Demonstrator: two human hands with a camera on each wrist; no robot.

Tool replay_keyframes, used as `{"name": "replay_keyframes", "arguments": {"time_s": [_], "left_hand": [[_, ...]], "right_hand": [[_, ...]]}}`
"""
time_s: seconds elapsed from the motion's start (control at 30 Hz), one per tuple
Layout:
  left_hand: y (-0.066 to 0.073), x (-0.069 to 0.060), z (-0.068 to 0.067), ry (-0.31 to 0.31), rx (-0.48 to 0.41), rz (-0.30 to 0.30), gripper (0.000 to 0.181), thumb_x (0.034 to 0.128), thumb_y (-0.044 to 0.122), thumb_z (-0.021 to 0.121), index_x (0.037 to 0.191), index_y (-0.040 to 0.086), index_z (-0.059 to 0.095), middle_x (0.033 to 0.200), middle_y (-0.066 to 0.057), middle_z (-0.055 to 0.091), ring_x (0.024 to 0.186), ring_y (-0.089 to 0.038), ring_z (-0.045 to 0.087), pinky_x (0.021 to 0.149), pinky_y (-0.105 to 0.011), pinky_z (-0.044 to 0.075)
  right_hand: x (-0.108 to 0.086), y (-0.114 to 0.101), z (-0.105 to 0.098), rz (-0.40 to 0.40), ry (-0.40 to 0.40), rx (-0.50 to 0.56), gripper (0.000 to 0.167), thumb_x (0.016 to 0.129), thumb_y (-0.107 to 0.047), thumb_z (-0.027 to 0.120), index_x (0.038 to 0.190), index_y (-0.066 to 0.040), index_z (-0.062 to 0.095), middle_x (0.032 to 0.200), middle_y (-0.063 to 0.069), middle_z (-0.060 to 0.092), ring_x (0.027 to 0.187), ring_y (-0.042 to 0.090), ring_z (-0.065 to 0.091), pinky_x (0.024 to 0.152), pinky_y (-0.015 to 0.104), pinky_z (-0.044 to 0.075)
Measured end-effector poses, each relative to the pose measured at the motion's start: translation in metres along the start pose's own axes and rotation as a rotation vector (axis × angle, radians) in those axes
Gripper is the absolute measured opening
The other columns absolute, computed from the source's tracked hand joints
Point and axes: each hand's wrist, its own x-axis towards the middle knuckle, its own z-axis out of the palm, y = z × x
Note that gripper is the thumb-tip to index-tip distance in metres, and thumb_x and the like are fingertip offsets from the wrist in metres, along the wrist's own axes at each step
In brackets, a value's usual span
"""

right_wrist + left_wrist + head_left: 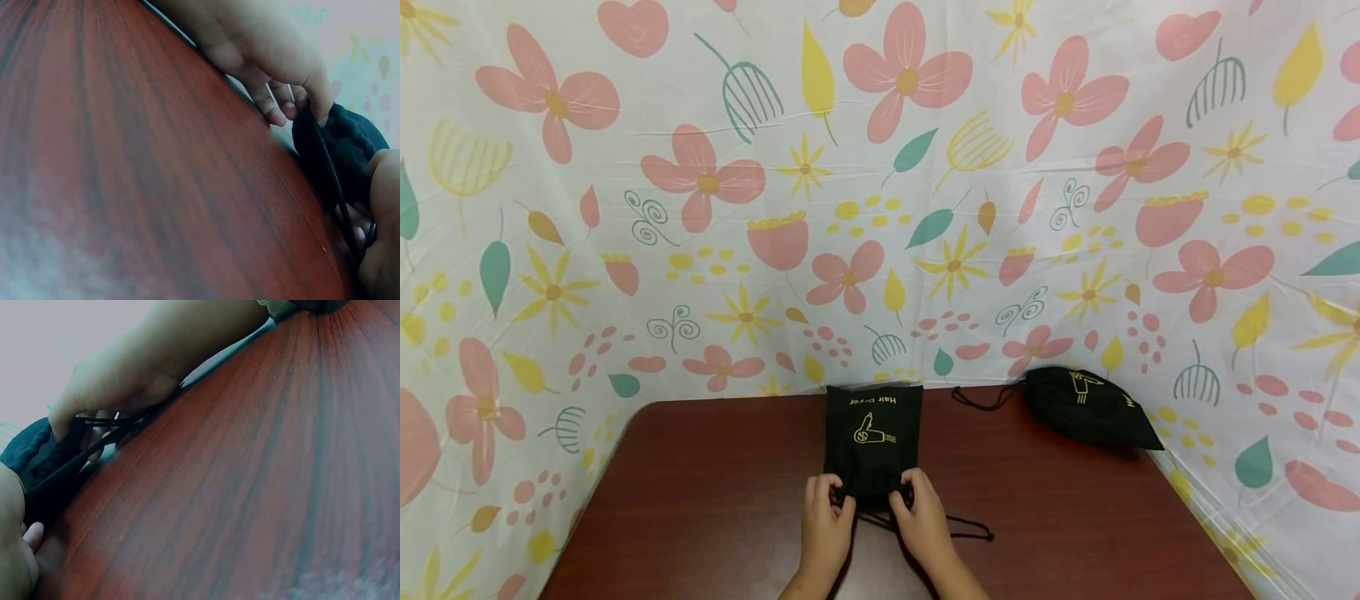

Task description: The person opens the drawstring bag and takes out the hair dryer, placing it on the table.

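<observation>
I have two bare hands on my feeds, the left hand (825, 518) and the right hand (924, 515), both ungloved to rounded fingertips, with bare wrists above. My left wrist view catches a cuff (276, 307) on the right arm (200, 334): pale greyish-beige, finely ribbed, near the worktop's (250, 456) edge. Beside it shows a dark, rounded piece (322, 304), which I can't identify.

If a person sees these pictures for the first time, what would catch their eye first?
Probably the bright flowered sheet, which fills the background behind the dark red table. Next, centrally on the table, comes the black Hair Dryer bag, its near end held between the left grip and right grip. A second bag lies toward the far right corner.
</observation>
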Motion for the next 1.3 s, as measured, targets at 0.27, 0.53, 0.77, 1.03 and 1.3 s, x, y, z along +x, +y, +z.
{"name": "replay_keyframes", "arguments": {"time_s": [0.27,0.53,0.77,1.03,1.3], "left_hand": [[0.0027,0.0012,-0.0012,-0.005,-0.036,-0.004,0.027,0.0827,-0.003,0.069,0.099,0.014,0.055,0.099,-0.001,0.049,0.07,-0.002,0.048,0.061,-0.018,0.049],[0.003,0.0008,-0.0021,-0.026,-0.064,-0.01,0.026,0.0853,-0.004,0.067,0.101,0.013,0.055,0.1,-0.004,0.048,0.064,-0.001,0.047,0.059,-0.019,0.049],[0.0026,0.0011,-0.0023,-0.05,-0.071,-0.035,0.025,0.0873,-0.003,0.065,0.102,0.013,0.054,0.102,-0.004,0.048,0.061,-0.002,0.045,0.056,-0.019,0.047],[0.0029,0.0016,-0.0024,-0.046,-0.066,-0.041,0.023,0.0888,-0.002,0.065,0.102,0.012,0.053,0.103,-0.004,0.048,0.059,-0.002,0.046,0.056,-0.02,0.047],[0.0009,0.0019,-0.0018,-0.026,-0.069,-0.034,0.023,0.0881,-0.001,0.065,0.102,0.012,0.053,0.102,-0.004,0.048,0.062,-0.001,0.047,0.058,-0.02,0.047]], "right_hand": [[0.0006,0.0007,0.0005,-0.007,0.014,0.004,0.018,0.093,-0.009,0.066,0.103,-0.016,0.052,0.103,-0.001,0.057,0.09,0.012,0.055,0.077,0.027,0.048],[0.0013,0.0,-0.0012,-0.004,0.007,-0.019,0.019,0.093,-0.009,0.066,0.105,-0.015,0.052,0.11,0.001,0.058,0.099,0.015,0.058,0.083,0.034,0.051],[0.0014,-0.0009,-0.0032,-0.002,-0.002,-0.015,0.019,0.093,-0.01,0.067,0.104,-0.017,0.053,0.111,0.001,0.059,0.099,0.015,0.058,0.084,0.034,0.051],[0.0016,-0.0008,-0.0046,-0.006,-0.01,-0.003,0.02,0.093,-0.009,0.067,0.105,-0.017,0.053,0.113,0.001,0.059,0.1,0.015,0.057,0.084,0.034,0.051],[0.0011,0.0007,-0.003,-0.019,-0.001,-0.005,0.023,0.091,-0.007,0.069,0.104,-0.017,0.053,0.114,0.001,0.06,0.106,0.016,0.058,0.087,0.035,0.052]]}}
